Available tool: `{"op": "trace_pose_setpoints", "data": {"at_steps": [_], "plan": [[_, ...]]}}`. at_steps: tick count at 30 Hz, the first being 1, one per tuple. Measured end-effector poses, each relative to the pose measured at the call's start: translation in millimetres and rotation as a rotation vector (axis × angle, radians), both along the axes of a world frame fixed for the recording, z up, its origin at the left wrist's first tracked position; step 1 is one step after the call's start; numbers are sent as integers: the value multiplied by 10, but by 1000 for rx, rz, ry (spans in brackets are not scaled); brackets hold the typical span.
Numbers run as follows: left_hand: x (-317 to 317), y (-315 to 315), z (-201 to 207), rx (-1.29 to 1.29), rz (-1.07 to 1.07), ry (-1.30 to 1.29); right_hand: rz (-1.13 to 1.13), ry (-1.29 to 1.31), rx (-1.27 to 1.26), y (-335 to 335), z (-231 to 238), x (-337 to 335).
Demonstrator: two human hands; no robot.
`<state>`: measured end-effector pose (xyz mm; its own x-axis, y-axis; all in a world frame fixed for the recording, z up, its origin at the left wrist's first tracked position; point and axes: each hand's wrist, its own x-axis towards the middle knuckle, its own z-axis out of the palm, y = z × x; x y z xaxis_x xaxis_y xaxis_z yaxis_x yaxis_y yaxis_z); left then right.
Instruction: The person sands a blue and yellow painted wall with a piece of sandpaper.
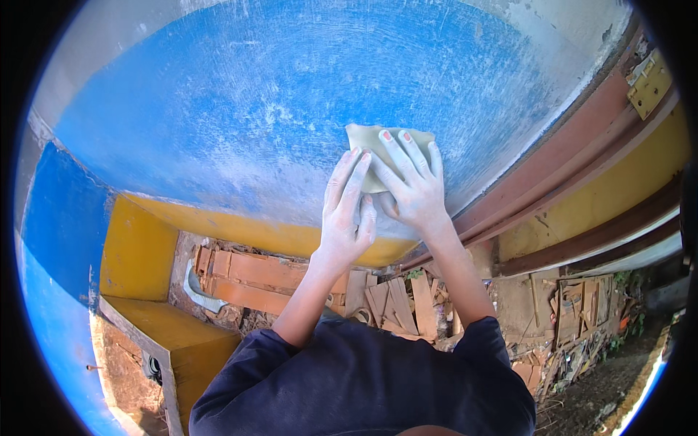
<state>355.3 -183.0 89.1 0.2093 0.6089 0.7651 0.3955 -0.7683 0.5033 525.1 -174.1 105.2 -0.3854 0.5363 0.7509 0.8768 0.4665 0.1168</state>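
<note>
A pale, torn-edged sheet of sandpaper [376, 173] lies flat against a scuffed blue wall [291, 94]. Spread over its right part, the fingers of my right hand [416, 190] press it to the wall. My left hand [347, 214] holds the sheet's left edge, with the fingertips close to the right hand's. White dust coats both hands up to the wrists. Around the sheet, the blue paint is dulled by whitish scratches and powder. The sheet's underside is hidden.
A yellow band [283, 236] runs along the wall's foot, and a yellow ledge [167, 327] juts out at left. Broken boards [396, 301] and rubble litter the ground. At right stands a reddish-brown frame [538, 174] with a yellow hinge [649, 83].
</note>
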Motion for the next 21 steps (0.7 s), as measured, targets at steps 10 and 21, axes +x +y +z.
{"op": "trace_pose_setpoints", "data": {"at_steps": [10,21], "plan": [[409,-23,162,-2,125,65,-71,200,483,1,248,458],[769,289,93,203,332,-8,97,216,367,65,365,450]]}}
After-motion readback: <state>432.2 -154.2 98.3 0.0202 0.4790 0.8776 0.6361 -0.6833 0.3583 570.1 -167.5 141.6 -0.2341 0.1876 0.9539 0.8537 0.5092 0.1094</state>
